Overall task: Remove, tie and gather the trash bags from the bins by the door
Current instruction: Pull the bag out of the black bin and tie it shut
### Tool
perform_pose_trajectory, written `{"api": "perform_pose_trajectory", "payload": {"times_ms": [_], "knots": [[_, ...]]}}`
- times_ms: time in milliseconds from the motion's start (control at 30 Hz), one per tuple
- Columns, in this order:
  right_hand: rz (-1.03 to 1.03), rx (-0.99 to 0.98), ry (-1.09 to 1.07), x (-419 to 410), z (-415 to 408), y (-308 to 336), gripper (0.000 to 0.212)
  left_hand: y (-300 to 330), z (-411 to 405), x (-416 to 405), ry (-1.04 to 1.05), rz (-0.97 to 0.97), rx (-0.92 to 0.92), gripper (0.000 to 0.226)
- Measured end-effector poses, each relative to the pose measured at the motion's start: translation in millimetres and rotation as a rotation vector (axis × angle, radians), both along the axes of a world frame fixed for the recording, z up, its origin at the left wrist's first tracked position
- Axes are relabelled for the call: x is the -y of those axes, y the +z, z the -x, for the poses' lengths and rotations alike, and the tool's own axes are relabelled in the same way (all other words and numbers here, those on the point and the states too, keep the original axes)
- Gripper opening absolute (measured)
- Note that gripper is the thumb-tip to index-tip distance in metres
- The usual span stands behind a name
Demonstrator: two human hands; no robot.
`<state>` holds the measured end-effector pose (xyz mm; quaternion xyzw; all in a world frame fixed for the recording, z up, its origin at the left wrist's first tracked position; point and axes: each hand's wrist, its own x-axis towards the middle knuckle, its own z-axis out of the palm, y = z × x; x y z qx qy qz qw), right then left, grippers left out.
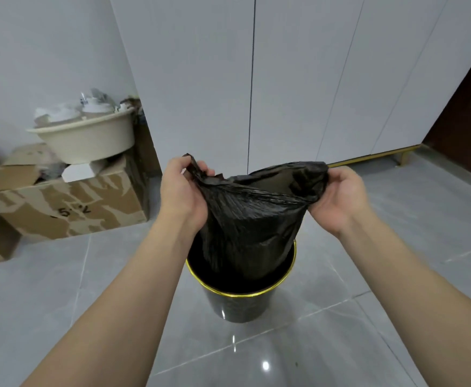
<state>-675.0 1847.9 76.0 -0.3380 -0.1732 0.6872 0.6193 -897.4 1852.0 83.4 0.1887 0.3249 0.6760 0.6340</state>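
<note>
A black trash bag (252,219) hangs partly lifted out of a round black bin (239,300) with a gold rim, which stands on the grey tiled floor. Only the bag's lower end sits inside the bin. My left hand (182,191) grips the bag's top edge on the left side. My right hand (340,196) pinches the top edge on the right side. The bag's mouth is stretched open between both hands, and what is inside it is hidden.
A cardboard box (63,202) stands at the left against the wall, with a cream plastic basin (89,141) of white items on top. White cabinet doors (284,79) rise behind the bin. A dark door (469,113) is at the far right.
</note>
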Motion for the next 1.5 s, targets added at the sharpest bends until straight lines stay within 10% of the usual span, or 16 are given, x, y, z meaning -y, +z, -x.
{"api": "perform_pose_trajectory", "payload": {"times_ms": [733, 1033, 1200, 1267, 1500], "knots": [[-0.307, -0.314, -0.396, 58.3, -142.6, 114.0, 0.027, 138.8, -218.9, 20.0, -0.194, -0.253, -0.159, 0.008], [0.151, 0.329, -0.38, 42.3, -162.6, 27.4, 0.018, 17.1, -211.6, 47.1, -0.261, -0.149, -1.049, 0.007], [0.294, 0.795, -0.253, 43.9, -161.3, -6.3, 0.014, -23.7, -185.6, 74.7, -1.057, -0.071, -1.661, 0.01], [0.243, 0.954, -0.211, 45.2, -159.7, -12.2, 0.015, -41.5, -172.2, 68.4, -1.31, 0.008, -1.97, 0.048], [0.138, 1.257, -0.138, 44.9, -152.5, -17.7, 0.028, -89.1, -179.8, 34.5, -0.818, -0.099, -1.689, 0.077]]}}
